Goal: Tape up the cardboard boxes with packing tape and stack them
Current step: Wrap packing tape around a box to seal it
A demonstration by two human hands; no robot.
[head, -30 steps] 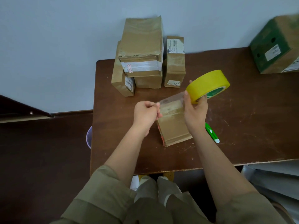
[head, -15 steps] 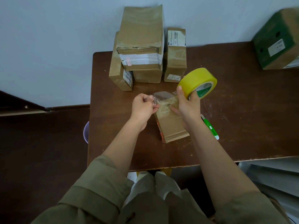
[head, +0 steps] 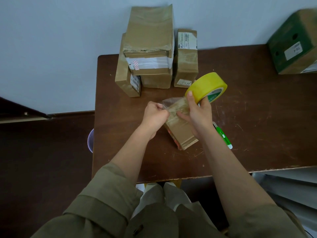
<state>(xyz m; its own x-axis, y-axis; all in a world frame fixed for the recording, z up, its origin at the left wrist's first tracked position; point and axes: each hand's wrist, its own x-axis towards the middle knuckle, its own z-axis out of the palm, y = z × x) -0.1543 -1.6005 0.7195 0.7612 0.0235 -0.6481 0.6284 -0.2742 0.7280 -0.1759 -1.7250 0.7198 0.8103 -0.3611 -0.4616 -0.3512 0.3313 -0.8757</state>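
While the right hand (head: 199,115) grips a yellow tape roll (head: 206,86), left hand (head: 155,115) fingers curled, pinching clear tape strip (head: 169,103) over small brown cardboard box (head: 181,131).

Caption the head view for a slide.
Left hand pinches clear tape pulled from the yellow tape roll gripped by the right hand over a small cardboard box.

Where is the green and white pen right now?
In the head view, the green and white pen lies on the brown wooden table, just right of the right hand's wrist and the small cardboard box.
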